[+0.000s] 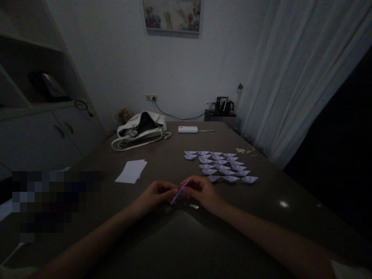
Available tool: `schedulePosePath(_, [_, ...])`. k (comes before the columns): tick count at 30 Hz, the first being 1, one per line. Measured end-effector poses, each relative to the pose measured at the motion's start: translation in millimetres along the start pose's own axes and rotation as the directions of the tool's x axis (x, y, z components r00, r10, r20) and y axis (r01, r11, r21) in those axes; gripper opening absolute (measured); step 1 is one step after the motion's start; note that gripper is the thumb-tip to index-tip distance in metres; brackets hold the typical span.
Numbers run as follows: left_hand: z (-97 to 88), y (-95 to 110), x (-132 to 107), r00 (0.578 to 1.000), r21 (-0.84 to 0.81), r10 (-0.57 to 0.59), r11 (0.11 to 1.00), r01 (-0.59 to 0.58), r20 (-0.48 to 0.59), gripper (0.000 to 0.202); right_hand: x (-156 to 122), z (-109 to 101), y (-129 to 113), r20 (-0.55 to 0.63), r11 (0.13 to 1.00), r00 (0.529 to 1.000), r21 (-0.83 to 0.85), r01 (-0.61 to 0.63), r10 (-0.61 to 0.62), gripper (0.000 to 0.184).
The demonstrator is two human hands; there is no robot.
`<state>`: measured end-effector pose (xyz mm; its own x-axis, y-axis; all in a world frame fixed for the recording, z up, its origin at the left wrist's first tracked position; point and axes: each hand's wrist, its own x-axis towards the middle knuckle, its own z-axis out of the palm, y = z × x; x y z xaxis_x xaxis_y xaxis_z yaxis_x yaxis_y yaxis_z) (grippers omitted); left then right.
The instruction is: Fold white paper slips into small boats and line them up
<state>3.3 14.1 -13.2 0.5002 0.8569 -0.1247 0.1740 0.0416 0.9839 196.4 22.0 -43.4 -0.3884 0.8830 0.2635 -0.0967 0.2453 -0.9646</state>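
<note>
A small piece of folded paper [180, 191] is seen nearly edge-on, tilted, just above the table [162, 248]. My left hand [159, 192] pinches its lower left side, and my right hand [202, 192] grips it from the right. The fingertips partly hide the paper, so its exact folded shape is unclear. Beneath my right hand lies a small white paper scrap [194, 206]. Several folded paper boats [222, 167] stand in rough rows just beyond my right hand. To the left, beyond my left hand, rests a small stack of white paper sheets [131, 171].
A white handbag [142, 130] sits at the far left of the table. Near the far edge lies a white power bank [187, 130] with a strap. Torn paper bits [242, 150] are at the right edge. A black kettle [226, 106] stands on a low stand behind.
</note>
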Motion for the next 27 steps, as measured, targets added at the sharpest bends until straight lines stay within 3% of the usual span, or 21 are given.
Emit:
schedulePosePath(10, [-2.0, -8, 3, 0.999, -0.086, -0.014, 0.996, 0.017, 0.04, 0.028, 0, 1, 2, -0.01, 0.997, 1.0, 0.074, -0.018, 0.019, 0.021])
schedulePosePath(18, [0.2, -6, 4, 1.0, -0.074, -0.02, 0.997, 0.019, -0.007, 0.034, 0, 2, -1, -0.023, 0.988, 0.996, 0.134, -0.08, 0.084, 0.035])
schedulePosePath(27, [1.8, -2, 2, 0.999, -0.058, -0.032, 0.998, 0.03, -0.021, 0.033, -3, 4, -8, 0.009, 0.993, 0.996, 0.077, -0.094, 0.094, 0.03])
